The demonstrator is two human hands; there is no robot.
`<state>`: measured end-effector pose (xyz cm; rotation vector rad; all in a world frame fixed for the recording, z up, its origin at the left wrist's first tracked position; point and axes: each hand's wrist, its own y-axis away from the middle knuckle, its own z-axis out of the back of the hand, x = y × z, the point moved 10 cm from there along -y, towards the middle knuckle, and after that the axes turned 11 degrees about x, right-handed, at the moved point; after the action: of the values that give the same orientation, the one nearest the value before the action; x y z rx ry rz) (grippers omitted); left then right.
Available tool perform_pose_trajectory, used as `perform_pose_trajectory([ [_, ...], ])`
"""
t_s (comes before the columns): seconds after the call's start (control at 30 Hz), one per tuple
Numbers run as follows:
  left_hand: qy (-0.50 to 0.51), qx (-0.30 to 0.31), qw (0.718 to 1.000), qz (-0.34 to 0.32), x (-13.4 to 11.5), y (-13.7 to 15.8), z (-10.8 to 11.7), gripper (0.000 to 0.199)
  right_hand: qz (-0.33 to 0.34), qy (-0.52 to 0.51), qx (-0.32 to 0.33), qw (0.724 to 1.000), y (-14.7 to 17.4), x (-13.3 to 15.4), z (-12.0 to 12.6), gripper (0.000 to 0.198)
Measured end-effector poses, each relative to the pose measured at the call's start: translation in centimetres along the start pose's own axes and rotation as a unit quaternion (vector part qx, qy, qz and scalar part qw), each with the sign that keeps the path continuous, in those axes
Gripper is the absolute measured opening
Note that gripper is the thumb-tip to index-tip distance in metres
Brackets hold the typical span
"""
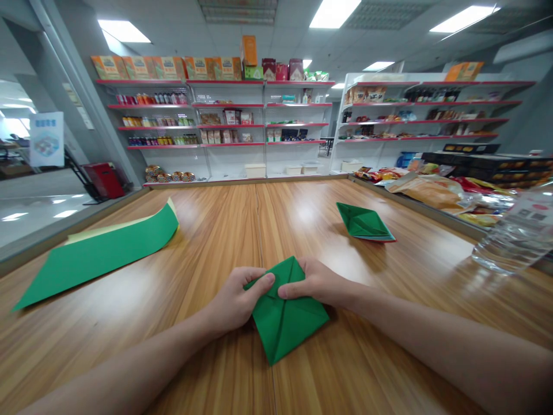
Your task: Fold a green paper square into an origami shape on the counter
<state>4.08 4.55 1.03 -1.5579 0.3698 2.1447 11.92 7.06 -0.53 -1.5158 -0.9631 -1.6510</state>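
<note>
With my left hand [242, 293] and right hand [314, 282] I pinch the creased, four-cornered piece of folded green paper [296, 325], thumbs on top, probably to keep its layers flat; the long green sheet backed with yellow paper [103, 251] and the small folded green paper packet [365, 222] lie well apart on the wood-grain table [216, 230], seemingly leaving me room. The piece sits between my hands, its lowest corner jutting toward me beyond both thumbs, my other fingers mostly hidden.
</note>
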Motion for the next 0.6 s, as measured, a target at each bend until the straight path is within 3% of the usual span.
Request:
perform_pose_trajectory([
  [0.1, -0.014, -0.005, 1.000, 0.002, 0.0, 0.0, 0.0, 0.043, -0.017, -0.020, 0.002, 1.000, 0.0, -0.2, -0.2, 0.024],
  [0.23, -0.016, -0.028, 0.999, 0.000, 0.1, -0.2, 0.5, 0.044, 0.015, 0.030, -0.075, 0.997, 0.4, 0.5, 0.7, 0.018],
  [0.33, 0.026, -0.100, 0.995, -0.008, 0.3, 0.0, 2.0, 0.043, 0.014, -0.105, -0.079, 0.991, 0.1, -0.5, 1.3, 0.027],
  [0.47, 0.068, -0.242, 0.968, 0.000, 0.8, 1.1, 4.7, 0.044, 0.035, -0.277, -0.072, 0.958, -0.5, -1.0, 2.1, 0.035],
  [0.6, 0.095, -0.204, 0.974, -0.015, 0.6, 0.5, 4.1, 0.038, 0.066, -0.229, -0.103, 0.966, -0.5, -0.6, 2.2, 0.034],
])
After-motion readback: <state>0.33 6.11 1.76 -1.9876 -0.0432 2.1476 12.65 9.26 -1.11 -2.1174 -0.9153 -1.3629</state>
